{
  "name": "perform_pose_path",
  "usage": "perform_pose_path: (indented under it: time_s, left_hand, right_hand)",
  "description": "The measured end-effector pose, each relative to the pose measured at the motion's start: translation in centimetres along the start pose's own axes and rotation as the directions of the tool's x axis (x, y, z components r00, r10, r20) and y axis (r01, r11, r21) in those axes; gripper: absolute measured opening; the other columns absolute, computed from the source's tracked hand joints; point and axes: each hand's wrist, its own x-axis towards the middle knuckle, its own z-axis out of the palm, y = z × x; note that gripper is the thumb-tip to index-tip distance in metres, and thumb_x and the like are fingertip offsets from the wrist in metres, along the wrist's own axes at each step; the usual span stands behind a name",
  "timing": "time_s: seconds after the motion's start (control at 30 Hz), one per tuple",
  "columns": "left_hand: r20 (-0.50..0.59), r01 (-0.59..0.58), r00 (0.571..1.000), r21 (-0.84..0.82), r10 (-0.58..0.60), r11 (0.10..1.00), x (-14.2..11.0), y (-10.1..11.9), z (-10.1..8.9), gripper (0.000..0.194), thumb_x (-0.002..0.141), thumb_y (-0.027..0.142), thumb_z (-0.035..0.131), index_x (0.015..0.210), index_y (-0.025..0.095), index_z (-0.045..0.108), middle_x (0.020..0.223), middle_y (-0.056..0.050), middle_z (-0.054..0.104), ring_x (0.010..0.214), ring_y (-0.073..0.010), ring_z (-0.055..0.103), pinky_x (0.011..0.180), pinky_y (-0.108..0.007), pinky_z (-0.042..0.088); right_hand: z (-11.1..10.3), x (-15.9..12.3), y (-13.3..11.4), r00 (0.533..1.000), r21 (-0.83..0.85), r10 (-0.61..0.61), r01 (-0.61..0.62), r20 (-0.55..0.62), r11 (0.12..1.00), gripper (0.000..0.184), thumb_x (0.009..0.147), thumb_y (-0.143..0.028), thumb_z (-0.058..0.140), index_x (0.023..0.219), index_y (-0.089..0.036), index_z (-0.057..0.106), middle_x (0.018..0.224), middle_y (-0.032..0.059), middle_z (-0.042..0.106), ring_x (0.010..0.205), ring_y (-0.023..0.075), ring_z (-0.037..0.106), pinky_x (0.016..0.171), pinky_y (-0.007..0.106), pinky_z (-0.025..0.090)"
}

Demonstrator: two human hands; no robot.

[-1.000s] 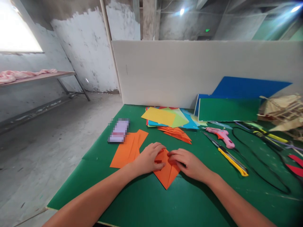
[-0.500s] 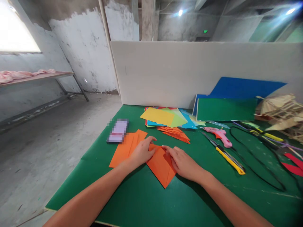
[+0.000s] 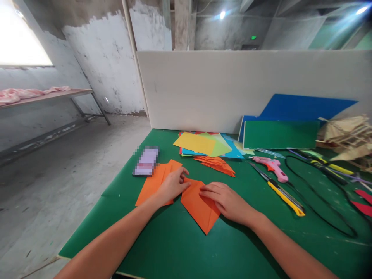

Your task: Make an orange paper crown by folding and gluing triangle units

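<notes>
A folded orange paper (image 3: 199, 207) lies on the green table (image 3: 186, 252) in front of me. My left hand (image 3: 171, 185) rests at its upper left corner, fingers stretched out and touching the edge, partly over the flat orange sheets (image 3: 151, 186) beside it. My right hand (image 3: 225, 199) lies flat on the right half of the folded paper, fingers extended and pressing it down. Neither hand grips anything.
A stack of coloured sheets (image 3: 203, 144) and folded orange pieces (image 3: 216, 164) lie farther back. A pink glue gun (image 3: 273, 167), a yellow utility knife (image 3: 285, 195) and a black cable (image 3: 319, 205) sit to the right. A blurred flat object (image 3: 146, 161) lies left. A white board (image 3: 247, 85) stands behind.
Both hands went from pinching the paper's top together to spreading apart. The paper now lies unfolded wider and flat, with the left hand moved to its upper left.
</notes>
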Motion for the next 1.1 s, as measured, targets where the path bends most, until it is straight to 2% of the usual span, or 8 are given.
perform_pose_path:
  time_s: [0.17,0.33,0.5,0.63,0.73,0.8,0.93,1.1]
  left_hand:
    - [-0.028,-0.016,0.999,-0.023,0.016,1.000,0.0,0.1,-0.1,0.023,0.072,0.026,0.061,0.093,0.020,0.053,0.075,0.004,0.055,0.063,-0.0117,0.054,0.058,-0.024,0.044]
    - [-0.018,-0.016,1.000,-0.075,0.014,0.997,0.3,-0.5,-0.4,0.026,0.071,0.025,0.063,0.094,0.020,0.050,0.075,0.004,0.056,0.064,-0.0110,0.055,0.060,-0.023,0.046]
    - [-0.003,-0.029,1.000,-0.063,0.029,0.998,0.4,-1.0,-0.1,0.032,0.068,0.024,0.066,0.096,0.020,0.050,0.072,0.005,0.054,0.063,-0.0109,0.054,0.057,-0.022,0.045]
    - [0.009,-0.047,0.999,-0.045,0.047,0.998,0.3,-1.1,0.1,0.026,0.071,0.019,0.061,0.095,0.020,0.051,0.071,0.004,0.056,0.063,-0.0110,0.055,0.057,-0.022,0.045]
    - [0.069,-0.128,0.990,0.042,0.125,0.991,0.2,-0.7,-0.3,0.017,0.075,0.017,0.058,0.092,0.019,0.055,0.074,0.002,0.058,0.065,-0.0116,0.055,0.058,-0.022,0.044]
    - [0.127,-0.246,0.965,0.142,0.228,0.959,0.1,-0.4,-0.8,0.013,0.077,0.014,0.056,0.089,0.019,0.059,0.077,0.001,0.059,0.069,-0.0125,0.055,0.062,-0.023,0.044]
    - [0.239,-0.489,0.867,0.250,0.437,0.836,0.1,-0.2,-1.6,0.011,0.087,0.018,0.053,0.083,0.018,0.063,0.082,-0.002,0.059,0.078,-0.0142,0.055,0.066,-0.023,0.042]
    - [0.304,-0.596,0.796,0.240,0.524,0.766,0.3,-0.7,-1.6,0.015,0.090,0.019,0.050,0.082,0.017,0.063,0.095,-0.005,0.059,0.083,-0.0139,0.056,0.071,-0.023,0.044]
  right_hand:
    - [-0.1,-0.3,0.0,1.000,0.016,-0.001,0.001,0.026,1.000,0.046,0.089,-0.008,0.036,0.128,-0.023,0.054,0.132,0.0067,0.055,0.124,0.0230,0.046,0.103,0.044,0.040]
    - [0.3,-0.3,0.0,0.998,0.047,0.004,-0.007,0.065,0.999,0.058,0.083,-0.003,0.037,0.136,-0.024,0.046,0.141,0.0057,0.047,0.127,0.0216,0.043,0.104,0.042,0.040]
    - [0.3,-0.1,0.1,0.995,0.059,-0.008,0.003,0.096,0.998,0.064,0.080,-0.001,0.037,0.139,-0.025,0.043,0.143,0.0025,0.045,0.130,0.0209,0.040,0.108,0.042,0.037]
    - [0.2,0.1,0.0,0.992,0.059,0.012,-0.020,0.126,0.998,0.066,0.078,0.000,0.036,0.139,-0.026,0.043,0.145,-0.0002,0.042,0.133,0.0197,0.037,0.109,0.041,0.035]
    - [0.3,0.1,0.0,0.992,0.067,0.032,-0.040,0.119,0.997,0.065,0.079,-0.001,0.037,0.138,-0.027,0.044,0.145,-0.0008,0.041,0.133,0.0196,0.036,0.109,0.041,0.035]
    - [0.4,0.0,0.0,0.992,0.070,0.039,-0.047,0.120,0.996,0.064,0.080,-0.001,0.036,0.138,-0.027,0.044,0.146,-0.0012,0.040,0.133,0.0194,0.036,0.110,0.041,0.035]
    - [0.4,0.0,0.0,0.992,0.066,0.040,-0.048,0.119,0.997,0.064,0.080,-0.001,0.036,0.138,-0.027,0.043,0.145,-0.0014,0.041,0.133,0.0191,0.037,0.110,0.040,0.034]
    - [0.1,0.1,-0.1,0.992,0.063,0.035,-0.043,0.125,0.997,0.060,0.083,-0.003,0.035,0.138,-0.025,0.044,0.145,-0.0008,0.042,0.133,0.0189,0.036,0.110,0.040,0.034]
